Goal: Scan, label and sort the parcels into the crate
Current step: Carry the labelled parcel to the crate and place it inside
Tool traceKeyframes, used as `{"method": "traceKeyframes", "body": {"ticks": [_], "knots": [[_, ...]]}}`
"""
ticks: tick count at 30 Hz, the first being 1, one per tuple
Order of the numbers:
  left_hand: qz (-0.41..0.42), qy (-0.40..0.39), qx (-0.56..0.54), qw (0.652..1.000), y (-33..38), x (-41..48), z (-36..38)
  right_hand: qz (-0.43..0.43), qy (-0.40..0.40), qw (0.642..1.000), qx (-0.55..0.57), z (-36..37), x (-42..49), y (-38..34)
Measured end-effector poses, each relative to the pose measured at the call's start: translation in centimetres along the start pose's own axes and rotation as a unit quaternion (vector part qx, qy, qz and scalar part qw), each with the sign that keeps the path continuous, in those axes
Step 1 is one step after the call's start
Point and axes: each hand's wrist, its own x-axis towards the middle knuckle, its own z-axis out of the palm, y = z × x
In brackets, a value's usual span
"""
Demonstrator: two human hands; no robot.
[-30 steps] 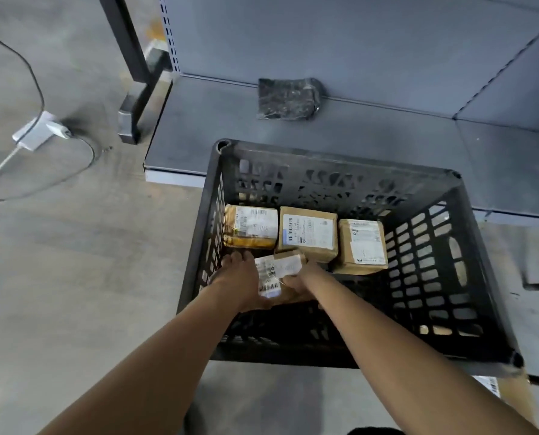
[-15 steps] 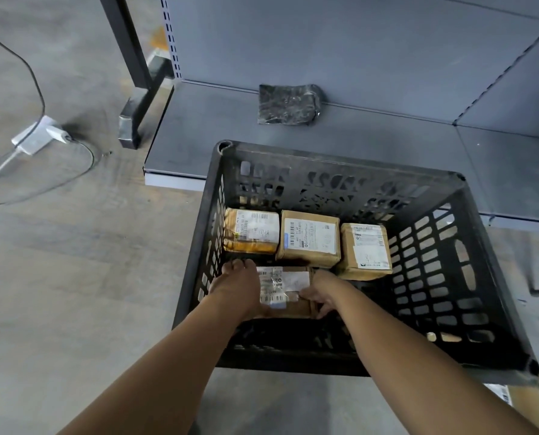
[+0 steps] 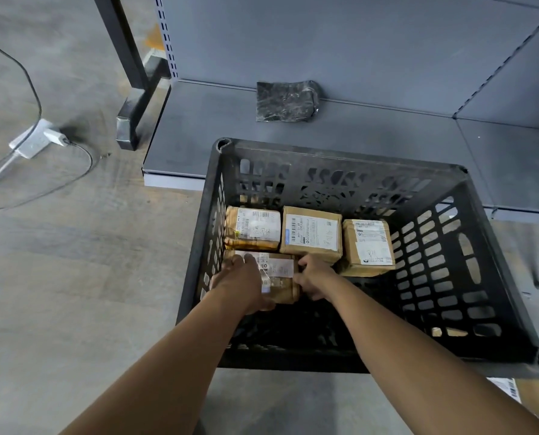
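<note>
A black slotted plastic crate (image 3: 450, 174) stands on the floor in front of a grey shelf. Along its far wall lie three labelled cardboard parcels: a left one (image 3: 251, 228), a middle one (image 3: 311, 233) and a right one (image 3: 368, 246). A fourth brown parcel (image 3: 279, 274) with white labels sits on the crate floor just in front of the left one. My left hand (image 3: 240, 285) grips its left side, fingers over the top. My right hand (image 3: 313, 279) holds its right end.
A crumpled dark plastic bag (image 3: 285, 101) lies on the low grey shelf (image 3: 199, 136) behind the crate. A white power adapter (image 3: 36, 141) with cables rests on the concrete floor at the left. Another labelled cardboard box (image 3: 525, 400) shows at the bottom right corner.
Both hands lowered the fourth parcel from a tilted position above the crate floor down flat, sliding it left and back against the left parcel.
</note>
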Motion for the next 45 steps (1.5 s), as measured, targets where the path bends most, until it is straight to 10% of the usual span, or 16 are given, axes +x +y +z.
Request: {"method": "traceKeyframes", "body": {"ticks": [9, 27, 45], "knots": [[-0.023, 0.026, 0.041, 0.999, 2.4, -6.6, -4.8, -0.068, 0.031, 0.997, 0.002, -4.8, -8.4, -0.7], [-0.063, 0.185, -0.009, 0.981, 13.1, -52.9, -34.0, -0.216, 0.178, 0.958, -0.057, -27.7, -62.5, -9.0], [-0.131, 0.357, -0.068, 0.922, -16.3, -72.1, -48.0, -0.386, 0.257, 0.867, -0.184, -15.6, -81.0, -37.9]]}}
